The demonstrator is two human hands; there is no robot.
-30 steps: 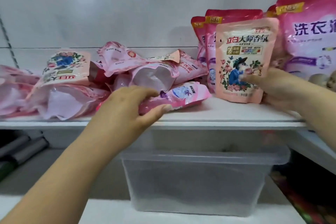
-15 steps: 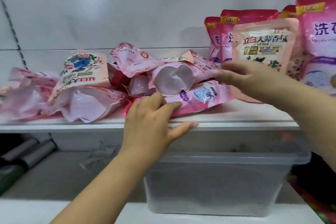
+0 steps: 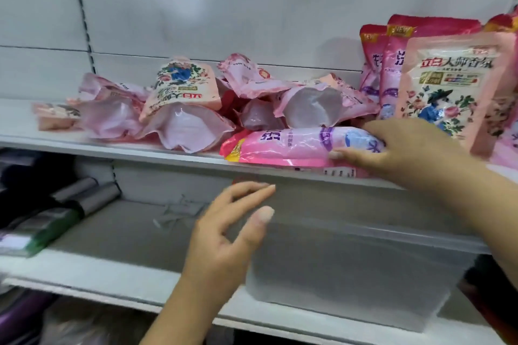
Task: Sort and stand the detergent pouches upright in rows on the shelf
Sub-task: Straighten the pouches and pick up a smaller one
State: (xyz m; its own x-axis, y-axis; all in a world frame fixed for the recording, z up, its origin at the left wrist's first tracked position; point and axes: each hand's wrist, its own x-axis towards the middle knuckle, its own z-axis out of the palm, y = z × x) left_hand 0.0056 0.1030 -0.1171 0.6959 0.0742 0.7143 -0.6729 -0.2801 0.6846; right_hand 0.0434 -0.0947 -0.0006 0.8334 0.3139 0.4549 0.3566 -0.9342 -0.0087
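Observation:
A bright pink pouch (image 3: 283,147) lies flat at the front edge of the white shelf (image 3: 112,148). My right hand (image 3: 398,148) grips its right end, thumb on the front and fingers over the top. My left hand (image 3: 227,235) hovers below the shelf edge, fingers apart, holding nothing. Behind the flat pouch, several pale pink pouches (image 3: 185,109) lie in a jumbled heap. At the right a floral pouch (image 3: 451,89) stands upright, with darker pink pouches (image 3: 392,59) upright behind it.
A clear plastic bin (image 3: 350,269) sits on the lower shelf under my hands. Dark rolls and a green-edged pack (image 3: 50,221) lie at the left of that shelf. The white back panel (image 3: 224,8) closes off the rear.
My left hand has let go of the flat pink pouch and dropped below the shelf edge. My right hand left the standing floral pouch and took hold of the flat pouch's right end.

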